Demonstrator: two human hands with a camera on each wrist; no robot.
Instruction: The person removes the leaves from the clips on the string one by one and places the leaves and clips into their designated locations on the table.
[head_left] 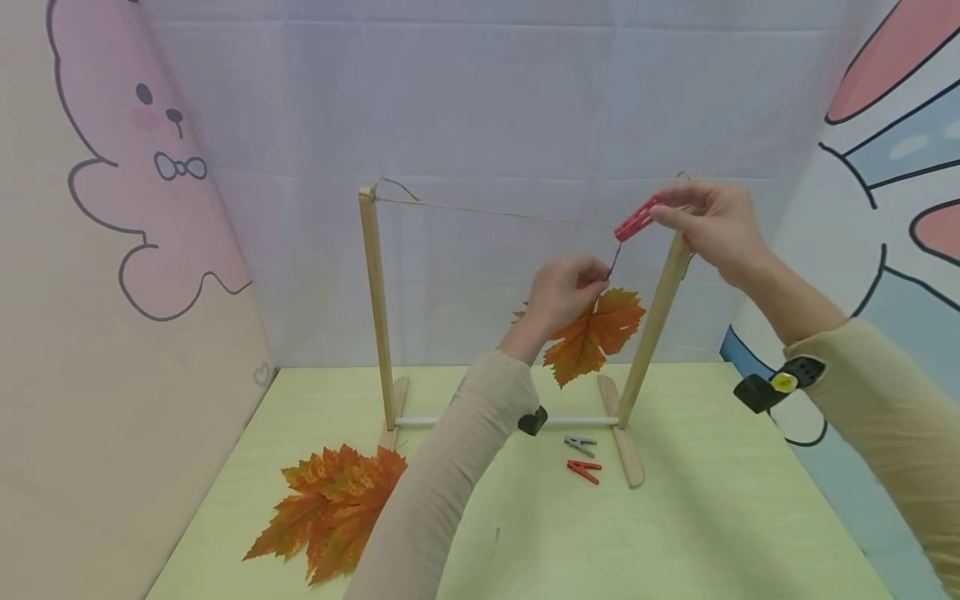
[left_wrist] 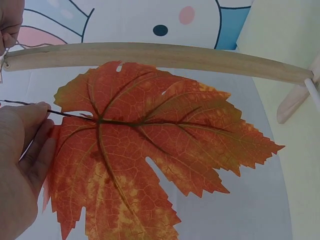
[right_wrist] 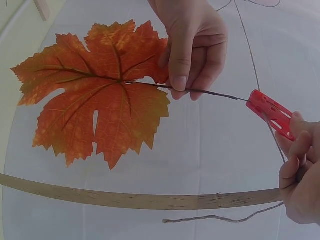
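My left hand (head_left: 564,290) pinches the dark stem of an orange maple leaf (left_wrist: 135,140), which hangs below the string near the right post. In the right wrist view the thumb and fingers of that hand grip the stem partway along. My right hand (head_left: 716,223) holds a red clothespin (right_wrist: 270,112) by its handle end, beside the top of the post. The clothespin's nose overlaps both the string (head_left: 487,213) and the tip of the leaf stem. Part of the leaf is hidden behind my left hand in the head view.
The string runs between two wooden posts (head_left: 378,308) joined by a white rod (head_left: 577,421). A grey clothespin (head_left: 581,443) and another red clothespin (head_left: 583,472) lie on the table near the right foot. More orange leaves (head_left: 330,508) lie at the left front, partly behind my left sleeve.
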